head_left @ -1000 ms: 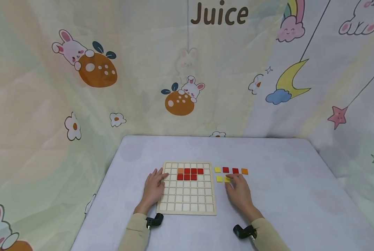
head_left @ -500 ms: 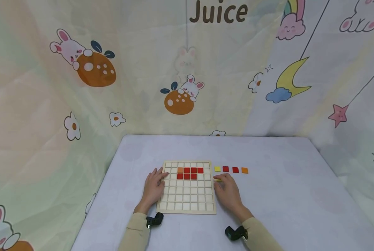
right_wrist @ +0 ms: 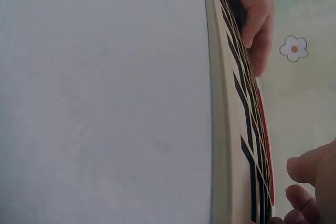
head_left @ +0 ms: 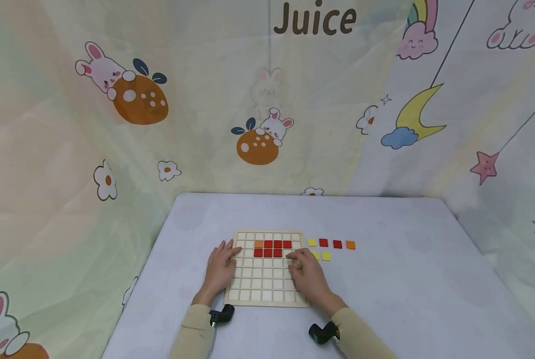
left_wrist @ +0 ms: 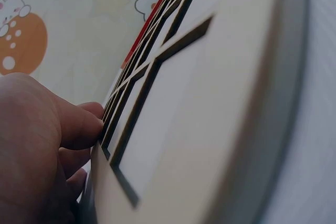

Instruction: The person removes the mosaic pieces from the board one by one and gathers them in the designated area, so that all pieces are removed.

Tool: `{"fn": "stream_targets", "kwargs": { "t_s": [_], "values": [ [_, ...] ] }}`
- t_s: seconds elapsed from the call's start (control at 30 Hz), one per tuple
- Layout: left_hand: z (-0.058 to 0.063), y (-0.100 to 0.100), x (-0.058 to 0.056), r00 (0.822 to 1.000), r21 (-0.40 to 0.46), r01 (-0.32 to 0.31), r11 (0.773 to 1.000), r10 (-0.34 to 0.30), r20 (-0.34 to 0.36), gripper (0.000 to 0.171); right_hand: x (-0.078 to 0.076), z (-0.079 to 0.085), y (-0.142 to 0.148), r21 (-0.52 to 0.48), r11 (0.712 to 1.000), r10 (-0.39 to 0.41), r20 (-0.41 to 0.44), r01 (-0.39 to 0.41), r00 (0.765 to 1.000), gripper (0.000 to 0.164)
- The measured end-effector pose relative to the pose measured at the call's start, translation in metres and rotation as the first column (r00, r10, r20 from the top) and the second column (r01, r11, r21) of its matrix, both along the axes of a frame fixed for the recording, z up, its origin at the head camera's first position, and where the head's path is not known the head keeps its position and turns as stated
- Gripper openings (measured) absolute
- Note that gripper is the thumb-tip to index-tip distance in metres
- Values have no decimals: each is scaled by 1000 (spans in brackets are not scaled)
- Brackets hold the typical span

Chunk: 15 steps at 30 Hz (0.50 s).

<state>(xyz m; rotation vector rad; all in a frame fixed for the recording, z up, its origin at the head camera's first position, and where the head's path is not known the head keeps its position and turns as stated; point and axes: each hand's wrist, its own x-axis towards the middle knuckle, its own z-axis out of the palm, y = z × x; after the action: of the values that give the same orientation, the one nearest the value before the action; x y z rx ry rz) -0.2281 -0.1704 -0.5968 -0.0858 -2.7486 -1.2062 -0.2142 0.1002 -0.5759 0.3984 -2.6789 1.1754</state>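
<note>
A pale wooden grid board (head_left: 262,301) lies on the table, one orange tile (head_left: 259,244) and several red tiles (head_left: 268,253) set in its upper cells. My left hand (head_left: 220,271) rests along the board's left edge, fingertips on the border; the left wrist view shows its fingers (left_wrist: 84,127) right at the rim. Over the board's right side is my right hand (head_left: 310,276), bent fingertips close above a cell beside the lower red row. In the right wrist view its thumb and fingers (right_wrist: 302,169) appear beyond the grid. Whether they pinch a tile, I cannot tell.
Right of the board, loose square tiles lie in two rows: a yellow tile (head_left: 311,242), a red tile (head_left: 337,244), an orange tile (head_left: 350,245) and another yellow tile (head_left: 326,256) among them. A printed cloth backdrop (head_left: 195,124) stands behind the table (head_left: 406,279).
My right hand has moved left from the loose tiles onto the board's right side, uncovering two yellow tiles in the lower row. My left hand has stayed at the board's left edge.
</note>
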Motion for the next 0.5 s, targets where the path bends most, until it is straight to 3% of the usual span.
{"fn": "stream_targets", "kwargs": {
  "t_s": [0.23, 0.5],
  "values": [
    [2, 1, 1, 1000, 10, -3, 1000, 3, 2, 36, -2, -3, -5, 75, 997, 9, -8, -8, 1000, 25],
    [2, 0, 1, 1000, 7, 6, 1000, -6, -2, 36, -7, -2, -8, 139, 990, 15, 63, -23, 998, 29]
  ]
}}
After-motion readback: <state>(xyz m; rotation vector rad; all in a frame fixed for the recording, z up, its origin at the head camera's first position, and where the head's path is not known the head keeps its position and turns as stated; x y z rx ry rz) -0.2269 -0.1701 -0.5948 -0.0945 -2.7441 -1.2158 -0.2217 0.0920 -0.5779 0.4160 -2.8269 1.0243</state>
